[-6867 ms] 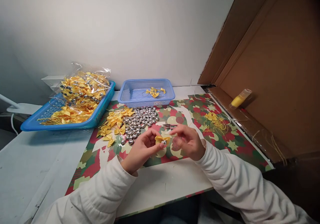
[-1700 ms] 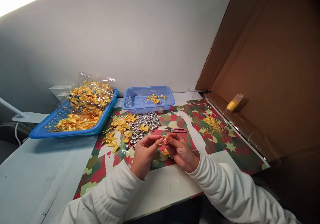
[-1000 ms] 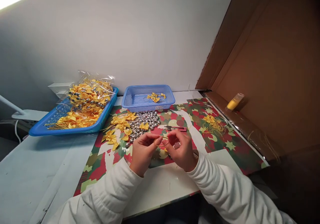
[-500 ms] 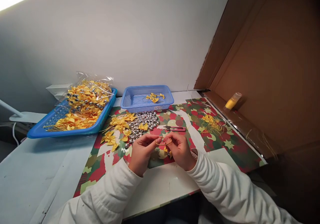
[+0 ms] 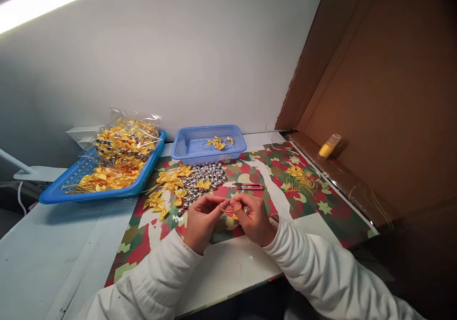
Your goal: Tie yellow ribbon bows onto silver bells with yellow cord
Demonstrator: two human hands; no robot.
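My left hand (image 5: 200,220) and my right hand (image 5: 252,217) meet over the patterned mat (image 5: 307,210), fingertips pinched on a thin gold cord loop (image 5: 230,207) between them. A bit of yellow bow peeks under the right hand's fingers. Just beyond the hands lie a heap of silver bells (image 5: 203,179) and loose yellow bows (image 5: 170,183). Small snips (image 5: 248,186) lie past the right hand.
A small blue basket (image 5: 185,146) at the back holds a few bows. A larger blue tray (image 5: 57,194) at the left carries a clear bag of finished bows. Gold cord scraps (image 5: 300,176) lie right. A cardboard wall (image 5: 385,96) with a yellow tube (image 5: 328,146) closes the right side.
Earlier my hands held a yellow bow with a bell; now they pinch a cord loop. Over the last second the hands drew slightly closer together.
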